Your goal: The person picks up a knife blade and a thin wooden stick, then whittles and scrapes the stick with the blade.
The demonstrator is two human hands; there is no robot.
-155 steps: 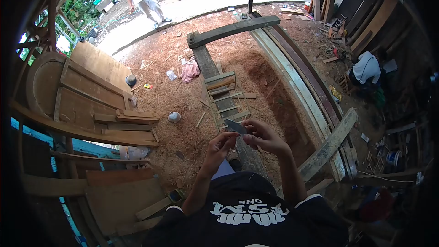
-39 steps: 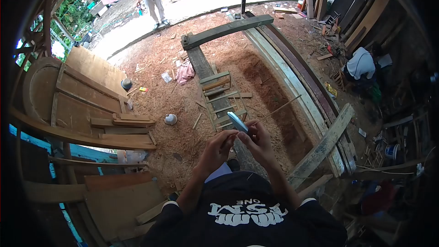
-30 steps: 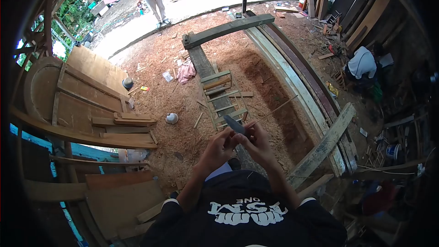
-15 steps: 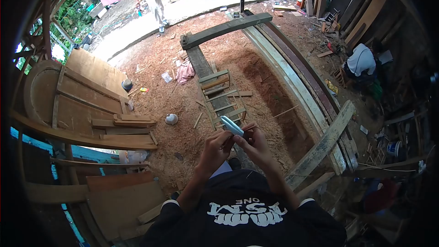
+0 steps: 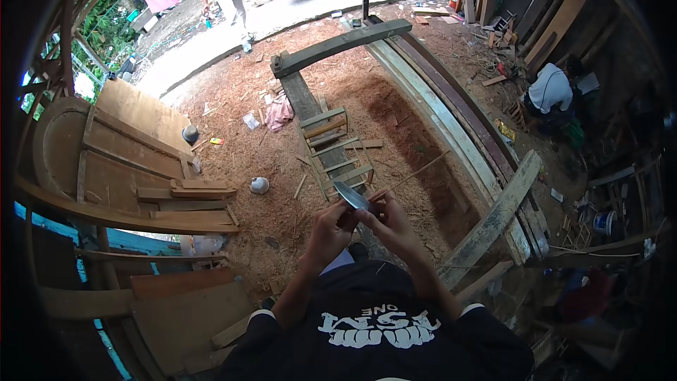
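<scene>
My left hand and my right hand are close together in front of my chest. Between them is a flat, shiny grey-blue piece, its narrower end pointing up and left; I cannot tell what kind of thing it is. The fingers of my left hand are closed around its lower left side. My right thumb presses on its lower end, and the right fingers are curled behind, partly hidden. Beneath the hands, a small slatted wooden frame rests on a long board over the shavings.
Long planks run along the right, with a beam across their near end. Wooden panels lean at left. A pink cloth lies on the ground. One person crouches at right; two others stand on the path.
The flat piece has turned in my hands, and its face looks darker now. My hands stay together. The whole view has shifted slightly, and the people on the path have changed their stance.
</scene>
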